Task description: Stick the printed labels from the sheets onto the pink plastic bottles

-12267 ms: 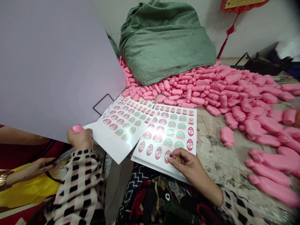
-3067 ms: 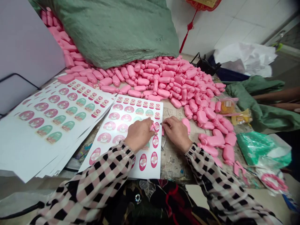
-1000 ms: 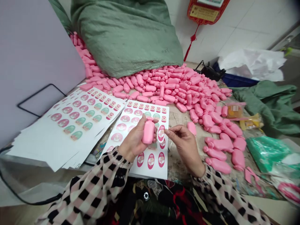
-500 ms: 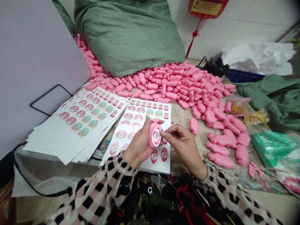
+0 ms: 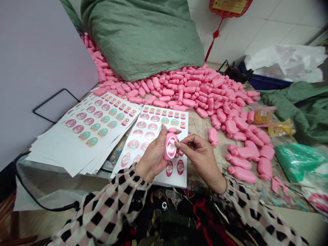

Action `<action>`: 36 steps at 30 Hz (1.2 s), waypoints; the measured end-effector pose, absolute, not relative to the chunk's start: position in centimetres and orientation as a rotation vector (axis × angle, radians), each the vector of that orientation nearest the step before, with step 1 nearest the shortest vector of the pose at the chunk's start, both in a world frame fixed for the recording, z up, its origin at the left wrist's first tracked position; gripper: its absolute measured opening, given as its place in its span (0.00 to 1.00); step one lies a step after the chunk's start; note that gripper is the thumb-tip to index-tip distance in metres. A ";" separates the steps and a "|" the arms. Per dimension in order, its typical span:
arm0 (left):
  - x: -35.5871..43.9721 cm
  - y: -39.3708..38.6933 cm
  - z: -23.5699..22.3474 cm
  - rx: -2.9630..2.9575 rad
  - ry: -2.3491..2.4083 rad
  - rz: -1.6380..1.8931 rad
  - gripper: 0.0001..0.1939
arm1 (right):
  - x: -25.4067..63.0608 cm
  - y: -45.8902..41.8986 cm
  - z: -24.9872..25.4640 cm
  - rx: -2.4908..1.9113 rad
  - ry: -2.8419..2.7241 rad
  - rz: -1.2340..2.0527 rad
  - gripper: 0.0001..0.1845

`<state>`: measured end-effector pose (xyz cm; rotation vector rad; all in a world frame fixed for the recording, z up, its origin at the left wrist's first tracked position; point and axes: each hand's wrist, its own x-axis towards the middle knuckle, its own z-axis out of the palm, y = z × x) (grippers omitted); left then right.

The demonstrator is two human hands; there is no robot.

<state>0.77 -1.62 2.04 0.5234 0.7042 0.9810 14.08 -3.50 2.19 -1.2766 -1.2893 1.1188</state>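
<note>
My left hand cradles a small pink plastic bottle, neck pointing away from me, with the thumb along its left side and fingers beneath. An oval pink sticker with a white border lies on the bottle's front. At the sticker's right edge, the thumb and forefinger of my right hand are pinched together; what lies between the fingertips is mostly covered. Both hands are over a white sheet of stickers printed with pink and green labels.
More sticker sheets are fanned out at left, beside a grey panel. A heap of pink bottles spreads from under a green sack. Several loose bottles, a green packet and snack bags lie at right.
Both hands keep nearly the same hold on the bottle and the sticker. The view has shifted slightly; the right fingertips stay at the sticker's right edge.
</note>
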 end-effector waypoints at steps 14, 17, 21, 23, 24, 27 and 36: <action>-1.3 -2.0 3.2 0.742 0.666 0.619 0.30 | 15.2 -3.5 1.9 -1.292 -1.444 1.037 0.09; -1.9 -2.1 3.2 0.725 0.653 0.571 0.26 | 16.4 -2.6 1.6 -1.296 -1.531 0.992 0.08; -1.7 -2.3 3.1 0.693 0.663 0.553 0.14 | 16.3 -1.9 1.7 -1.323 -1.310 1.088 0.15; -1.2 -2.4 3.1 0.705 0.656 0.533 0.12 | 15.3 -2.1 1.8 -1.291 -1.191 1.249 0.22; -1.0 -2.5 3.1 0.713 0.647 0.528 0.12 | 14.6 -2.3 1.7 -1.270 -1.136 1.334 0.23; -0.7 -2.7 3.0 0.752 0.620 0.516 0.13 | 13.1 -2.6 1.4 -1.222 -1.005 1.477 0.20; -7.5 -5.1 5.9 0.765 0.727 0.535 0.20 | 14.4 -2.9 1.2 -1.214 -1.157 1.460 0.15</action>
